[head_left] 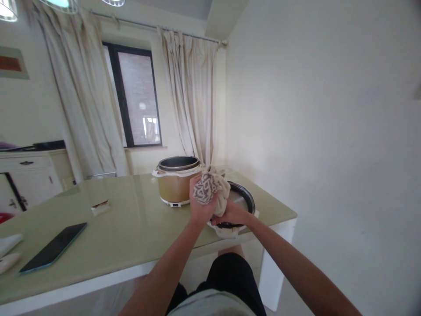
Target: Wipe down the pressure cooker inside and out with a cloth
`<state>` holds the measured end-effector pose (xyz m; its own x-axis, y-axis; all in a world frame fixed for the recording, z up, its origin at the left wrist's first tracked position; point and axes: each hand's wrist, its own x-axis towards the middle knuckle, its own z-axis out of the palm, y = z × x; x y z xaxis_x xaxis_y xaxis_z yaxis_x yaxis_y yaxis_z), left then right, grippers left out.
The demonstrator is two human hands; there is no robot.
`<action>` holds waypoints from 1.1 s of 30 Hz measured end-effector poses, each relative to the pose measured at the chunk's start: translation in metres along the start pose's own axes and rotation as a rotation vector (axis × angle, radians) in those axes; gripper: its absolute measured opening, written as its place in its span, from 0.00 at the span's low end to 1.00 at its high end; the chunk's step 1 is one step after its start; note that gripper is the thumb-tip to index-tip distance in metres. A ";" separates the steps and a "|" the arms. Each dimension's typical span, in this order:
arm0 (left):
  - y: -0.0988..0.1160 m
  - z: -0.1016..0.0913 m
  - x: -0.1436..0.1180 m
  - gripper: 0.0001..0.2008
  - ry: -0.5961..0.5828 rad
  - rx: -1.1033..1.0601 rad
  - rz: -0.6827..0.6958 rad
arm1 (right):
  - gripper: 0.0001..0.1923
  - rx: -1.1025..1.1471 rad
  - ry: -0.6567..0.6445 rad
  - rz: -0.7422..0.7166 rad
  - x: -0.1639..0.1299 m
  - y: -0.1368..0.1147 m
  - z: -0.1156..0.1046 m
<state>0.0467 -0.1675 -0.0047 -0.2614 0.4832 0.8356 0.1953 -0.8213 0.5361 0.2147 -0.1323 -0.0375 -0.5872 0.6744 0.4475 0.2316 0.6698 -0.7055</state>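
Observation:
My left hand grips a bunched patterned cloth, held just above the table's right end. My right hand is closed on the lower part of the same cloth, right beside the left hand. Under and behind both hands lies a round cooker lid with a dark rim, flat on the table near its front right edge. A gold-sided rice cooker with its dark inner pot showing stands open just behind the hands.
The pale green table carries a dark phone at the front left, a small packet in the middle and white items at the far left. A white cabinet stands beyond. A bare wall runs along the right.

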 end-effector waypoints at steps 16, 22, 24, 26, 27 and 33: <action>-0.066 -0.053 -0.008 0.39 -0.431 -0.302 -0.667 | 0.32 0.260 0.331 0.123 -0.010 0.006 0.000; -0.083 -0.015 -0.028 0.27 -0.146 -0.232 -1.078 | 0.29 -0.399 0.394 0.081 -0.007 0.011 0.008; -0.090 -0.005 -0.037 0.23 -0.067 -0.251 -1.031 | 0.27 -0.515 0.275 0.037 -0.004 0.002 0.013; -0.094 -0.004 -0.041 0.19 0.029 -0.203 -0.921 | 0.26 -0.581 0.151 0.011 -0.003 -0.007 0.014; -0.096 -0.008 -0.042 0.18 0.053 -0.160 -0.870 | 0.26 -0.612 0.094 0.006 -0.003 -0.011 0.013; -0.096 -0.054 -0.029 0.18 0.058 0.067 -0.659 | 0.23 -0.960 0.009 0.164 -0.009 -0.012 -0.001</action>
<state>-0.0157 -0.1189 -0.0870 -0.3965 0.8593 0.3231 0.0348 -0.3376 0.9406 0.2180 -0.1459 -0.0322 -0.4864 0.7816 0.3905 0.8460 0.5330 -0.0131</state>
